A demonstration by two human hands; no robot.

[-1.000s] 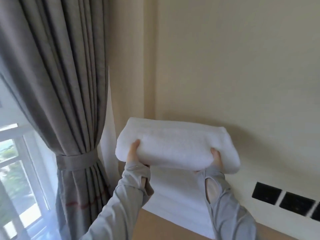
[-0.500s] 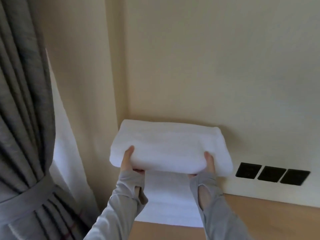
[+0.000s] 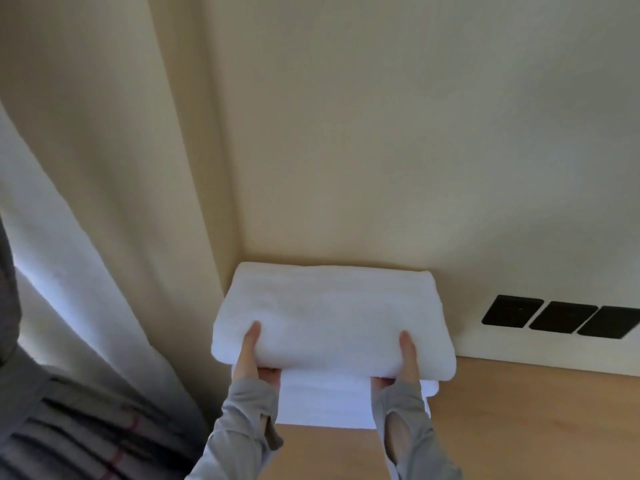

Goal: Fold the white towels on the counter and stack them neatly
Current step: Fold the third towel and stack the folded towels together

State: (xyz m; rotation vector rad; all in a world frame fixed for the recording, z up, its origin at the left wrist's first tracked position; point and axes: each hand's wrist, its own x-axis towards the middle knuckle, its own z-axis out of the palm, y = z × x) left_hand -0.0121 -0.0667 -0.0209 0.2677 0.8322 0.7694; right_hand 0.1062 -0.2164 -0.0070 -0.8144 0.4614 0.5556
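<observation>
By a cream wall (image 3: 381, 133), above the light wooden worktop (image 3: 519, 427), I hold a thick folded white towel (image 3: 329, 317) over a stack of white towels (image 3: 325, 403), fingers of my left hand (image 3: 251, 358) and right hand (image 3: 407, 362) clamped on its near edge.

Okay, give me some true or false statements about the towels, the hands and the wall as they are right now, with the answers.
1. The left hand and right hand both grip the thick folded white towel, thumbs on top. True.
2. Three black rectangular wall plates sit left of that towel. False: they are to its right.
3. More folded white towels lie beneath it on the light wooden counter. True.
4. A pleated grey curtain hangs at the right edge. False: it is at lower left.
</observation>
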